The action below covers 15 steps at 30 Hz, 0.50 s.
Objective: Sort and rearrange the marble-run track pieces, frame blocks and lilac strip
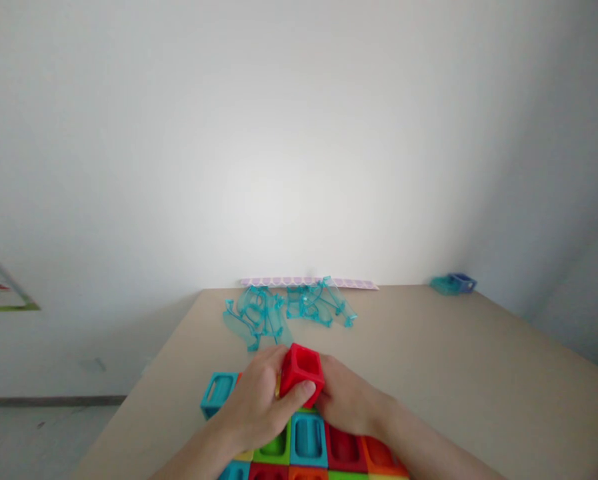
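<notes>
My left hand is closed around a hollow red cube block, its thumb across the near face. My right hand is pressed against the cube's right side, with its fingertips hidden behind it. Below both hands lie joined rows of hollow cube blocks, among them a blue block, a green block, a dark red block and an orange block. Another blue block sits at the left end, partly covered by my left hand. The near rows run out of the picture.
Several clear turquoise track pieces lie in a heap toward the back of the beige table. A lilac patterned strip runs along the wall. At the back right corner sit a dark blue block and a turquoise piece.
</notes>
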### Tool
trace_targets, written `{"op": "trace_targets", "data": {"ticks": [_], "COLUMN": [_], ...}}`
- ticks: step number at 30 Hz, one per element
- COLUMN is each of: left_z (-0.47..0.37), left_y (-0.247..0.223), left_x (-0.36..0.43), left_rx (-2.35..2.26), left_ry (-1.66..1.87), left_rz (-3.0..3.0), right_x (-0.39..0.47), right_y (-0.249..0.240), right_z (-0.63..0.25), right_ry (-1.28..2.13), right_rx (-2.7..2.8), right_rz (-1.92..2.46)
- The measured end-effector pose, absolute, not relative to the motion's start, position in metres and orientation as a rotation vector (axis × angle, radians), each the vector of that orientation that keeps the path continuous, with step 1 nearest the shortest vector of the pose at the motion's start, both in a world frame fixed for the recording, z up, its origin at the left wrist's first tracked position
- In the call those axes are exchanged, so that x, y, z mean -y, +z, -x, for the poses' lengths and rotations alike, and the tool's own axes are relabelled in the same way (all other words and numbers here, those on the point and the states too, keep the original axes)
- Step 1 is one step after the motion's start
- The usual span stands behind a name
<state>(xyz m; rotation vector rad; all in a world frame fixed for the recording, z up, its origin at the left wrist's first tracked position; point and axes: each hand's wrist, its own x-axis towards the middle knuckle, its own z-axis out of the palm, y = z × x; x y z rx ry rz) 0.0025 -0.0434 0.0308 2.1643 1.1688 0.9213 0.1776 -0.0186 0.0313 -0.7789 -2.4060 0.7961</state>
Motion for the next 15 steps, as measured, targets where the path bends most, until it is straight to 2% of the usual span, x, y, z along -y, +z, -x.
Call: {"op": "trace_targets", "data": {"ticks": [6,8,12,15], "left_z": [0.003,0.004,0.006,0.007], "left_y": [0.030,0.029,0.024,0.021], "left_x": [0.037,0.036,0.033,0.032], "left_rx": [-1.296,-1.368,-1.487,-1.516], "left_ry": [0.831,0.775,0.740,0.740], "left_rz": [-2.126,-2.176,-2.194,-2.194], "right_x": [0.005,0.002,0.002,0.003], "right_y": [0.039,0.045,0.052,0.050], "right_z": [-0.199,-0.210,-0.222,-0.219], "right_ry": [0.566,0.663,1.072,1.117], "right_rx": [2.465,2.563,2.766,2.801], "right_rz": [1.168,1.236,1.263,1.229]}}
